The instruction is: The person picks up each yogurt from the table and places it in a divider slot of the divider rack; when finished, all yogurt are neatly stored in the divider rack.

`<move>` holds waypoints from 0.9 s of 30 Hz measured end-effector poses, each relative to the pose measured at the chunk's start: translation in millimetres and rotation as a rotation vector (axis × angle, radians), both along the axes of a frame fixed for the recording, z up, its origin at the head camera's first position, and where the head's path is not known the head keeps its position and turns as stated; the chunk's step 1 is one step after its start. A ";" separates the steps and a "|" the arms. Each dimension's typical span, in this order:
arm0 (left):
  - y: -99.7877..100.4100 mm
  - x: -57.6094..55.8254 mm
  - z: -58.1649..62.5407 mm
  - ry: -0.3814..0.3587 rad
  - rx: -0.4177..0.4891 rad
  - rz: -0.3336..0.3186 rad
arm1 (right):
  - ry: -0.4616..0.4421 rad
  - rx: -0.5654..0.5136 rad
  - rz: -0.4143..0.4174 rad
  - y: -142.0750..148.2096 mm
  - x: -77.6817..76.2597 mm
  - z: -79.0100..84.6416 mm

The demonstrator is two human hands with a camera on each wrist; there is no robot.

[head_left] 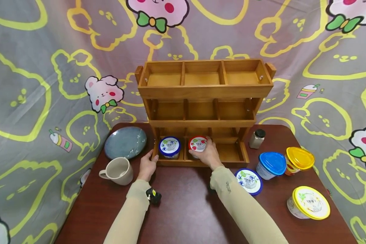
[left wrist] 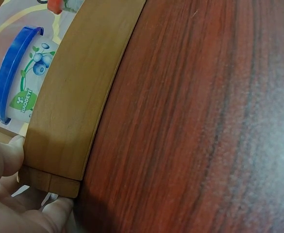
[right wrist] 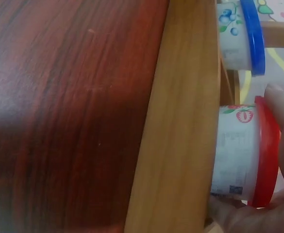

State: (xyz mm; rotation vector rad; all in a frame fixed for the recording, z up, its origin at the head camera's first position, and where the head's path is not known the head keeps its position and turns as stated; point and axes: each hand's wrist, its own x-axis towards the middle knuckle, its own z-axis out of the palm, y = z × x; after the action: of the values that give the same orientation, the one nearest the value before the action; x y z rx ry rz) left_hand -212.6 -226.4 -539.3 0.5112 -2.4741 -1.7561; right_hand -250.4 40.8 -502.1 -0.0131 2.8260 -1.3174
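Avoid twisting right grip (head_left: 207,155), pinching red-lidded tub (head_left: 197,145): could tip. Avoid tugging left grip (head_left: 147,166), pinching corner of rack (head_left: 205,92): could shift.

Along the far edge of the table (head_left: 177,210), whose wood-grain top looks smooth and glossy, the shelf (head_left: 205,92) is satin-finished wood. The red-lidded tub (right wrist: 236,155) and blue-lidded tub (head_left: 169,145) in its lowest tier look like smooth plastic. At the far left corner, the plate (head_left: 123,142) looks like glazed ceramic; wrinkled cloth (head_left: 329,115) hangs beyond the edges
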 end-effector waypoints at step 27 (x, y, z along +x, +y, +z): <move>-0.1 1.5 -1.6 0.006 0.008 -0.003 | -0.056 -0.034 0.011 1.2 8.3 2.7</move>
State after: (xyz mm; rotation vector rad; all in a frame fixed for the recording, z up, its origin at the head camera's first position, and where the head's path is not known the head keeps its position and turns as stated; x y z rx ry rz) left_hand -211.0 -226.5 -540.9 0.5024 -2.4660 -1.7662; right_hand -242.2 42.0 -499.4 0.0072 2.7535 -1.3416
